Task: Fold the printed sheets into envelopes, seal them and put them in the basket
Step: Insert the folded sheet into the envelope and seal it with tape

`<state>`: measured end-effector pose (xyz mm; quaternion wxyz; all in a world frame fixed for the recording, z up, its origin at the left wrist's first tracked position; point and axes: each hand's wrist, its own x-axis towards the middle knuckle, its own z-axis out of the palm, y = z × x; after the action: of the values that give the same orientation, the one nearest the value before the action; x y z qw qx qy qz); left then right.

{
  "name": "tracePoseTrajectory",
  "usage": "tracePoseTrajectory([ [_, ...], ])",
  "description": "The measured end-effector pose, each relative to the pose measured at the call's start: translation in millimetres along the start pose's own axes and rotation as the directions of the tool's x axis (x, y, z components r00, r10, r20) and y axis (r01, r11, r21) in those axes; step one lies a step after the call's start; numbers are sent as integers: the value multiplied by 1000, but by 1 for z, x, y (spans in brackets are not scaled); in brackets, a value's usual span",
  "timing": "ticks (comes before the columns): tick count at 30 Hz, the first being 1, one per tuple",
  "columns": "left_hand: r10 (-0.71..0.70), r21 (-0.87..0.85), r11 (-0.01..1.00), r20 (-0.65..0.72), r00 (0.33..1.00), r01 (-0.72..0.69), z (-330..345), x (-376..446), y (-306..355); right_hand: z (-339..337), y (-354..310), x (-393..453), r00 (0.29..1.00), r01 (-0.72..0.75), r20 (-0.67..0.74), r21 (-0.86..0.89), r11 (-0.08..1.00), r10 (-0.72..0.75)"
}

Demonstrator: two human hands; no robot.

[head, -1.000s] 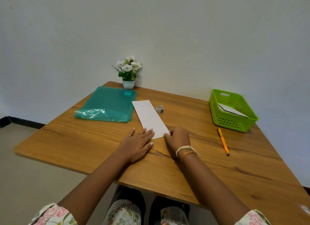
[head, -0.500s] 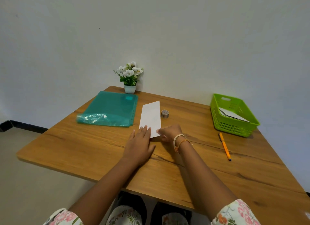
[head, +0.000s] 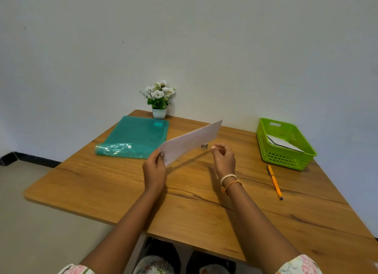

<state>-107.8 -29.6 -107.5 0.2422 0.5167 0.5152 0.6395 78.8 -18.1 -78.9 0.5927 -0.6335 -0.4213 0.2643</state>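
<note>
A folded white sheet point(head: 190, 142) hangs tilted above the middle of the wooden table point(head: 204, 202), its far end pointing up and right. My left hand point(head: 154, 171) pinches the sheet's near left corner. My right hand point(head: 224, 159) hovers just right of the sheet with loosely curled fingers, apart from the paper and holding nothing. The green basket point(head: 266, 149) stands at the table's far right with white folded paper point(head: 284, 143) inside.
A small tape roll point(head: 204, 146) peeks out from behind the sheet's lower edge. A teal plastic folder point(head: 135, 138) lies at the far left, a potted white flower point(head: 159, 102) against the wall, and an orange pen point(head: 275, 181) in front of the basket.
The sheet lay flat on the table under both hands. Now my left hand has lifted it into the air and my right hand has let go and moved right.
</note>
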Motion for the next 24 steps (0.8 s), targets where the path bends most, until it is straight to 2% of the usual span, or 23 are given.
tracePoseTrajectory([
  [3,-170,-129,974,140,976,188,-3,11,-1,-15,12,10,997,-7,-80,-159,987,-6],
  [6,-251,-14,964,272,929,264,0,20,4,-33,21,17,992,-10,-123,-222,975,-18],
  [10,-404,55,910,334,852,411,18,28,11,-58,30,22,963,-106,-268,-394,913,-3],
  [12,-482,64,866,368,795,496,29,31,11,-70,36,24,969,-135,-244,-431,892,29],
  [15,-553,109,821,394,734,560,40,37,7,-83,47,22,987,-95,-158,-528,844,12],
  [17,-548,210,836,364,753,506,46,43,2,-87,52,20,991,-83,-136,-557,826,8],
  [19,-509,358,845,311,802,397,51,46,-2,-89,56,20,992,-68,-123,-587,807,-6],
  [24,-271,452,879,209,940,153,60,43,-11,-86,61,20,993,-58,-116,-690,721,-32],
])
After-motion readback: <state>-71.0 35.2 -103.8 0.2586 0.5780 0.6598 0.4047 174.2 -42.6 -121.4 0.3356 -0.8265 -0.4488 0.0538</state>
